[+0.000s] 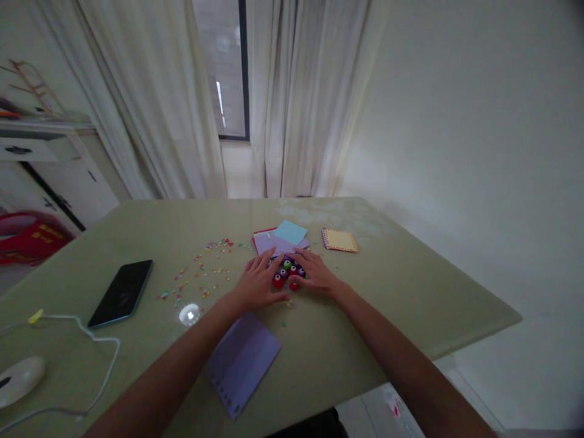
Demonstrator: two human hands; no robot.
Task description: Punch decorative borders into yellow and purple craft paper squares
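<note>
Between my two hands stands a tight cluster of several small craft punches [283,272], red, purple and green, each with a pale round spot on top. My left hand [258,281] curves along the cluster's left side, fingers spread and thumb stretched out below it. From the right, my right hand [318,274] cups the same cluster with its fingers apart. Parts of the punches are hidden by the fingers. Just beyond my fingertips lie purple paper [269,242] and a light blue square [291,232]. A purple sheet [244,365] with a row of punched holes lies near my left forearm.
Tiny coloured paper bits [201,274] are scattered to the left. A stack of yellow cards [340,239] with patterned edges lies at the right. Further left are a black phone [122,293], a shiny round object [189,314], a white mouse [20,380] and a white cable [112,359].
</note>
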